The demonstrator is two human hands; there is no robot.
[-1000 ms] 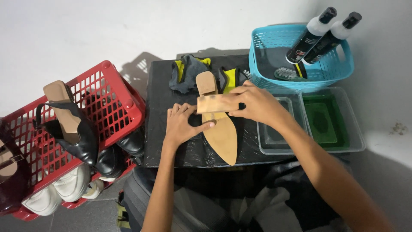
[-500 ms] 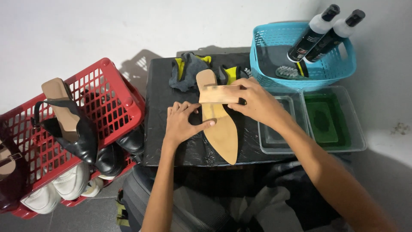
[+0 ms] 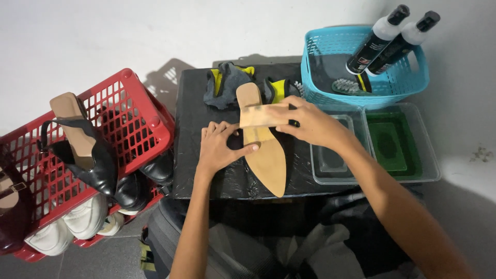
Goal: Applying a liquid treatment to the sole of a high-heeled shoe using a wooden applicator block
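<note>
nearest the camera, two bare forearms reach over a dark lap toward a black worktop [image 3: 196, 170] wrapped in shiny plastic. the left hand [image 3: 219, 147] lies flat with its fingers spread, pressing down beside a tan pointed shoe sole [image 3: 268, 160] and touching its left edge. the sole lies sole-up along the worktop, point toward the person, heel end away. the right hand [image 3: 310, 124] grips a small tan block [image 3: 261, 116], fingers curled over it, holding it across the sole near the heel; it looks like a brush or sanding block, but the view is too poor to say which. just right of the worktop stand two clear trays, the nearer tray [image 3: 330, 165] holding little, the farther tray [image 3: 413, 170] holding green liquid. to the left a red crate [image 3: 150, 124] holds black heeled shoes [image 3: 88, 155] and white sneakers [image 3: 77, 222]. farther back, grey and yellow gloves [image 3: 225, 85] lie on the worktop's far edge, and a blue basket [image 3: 408, 85] holds two dark bottles [image 3: 382, 39] and a brush [image 3: 346, 87].
</note>
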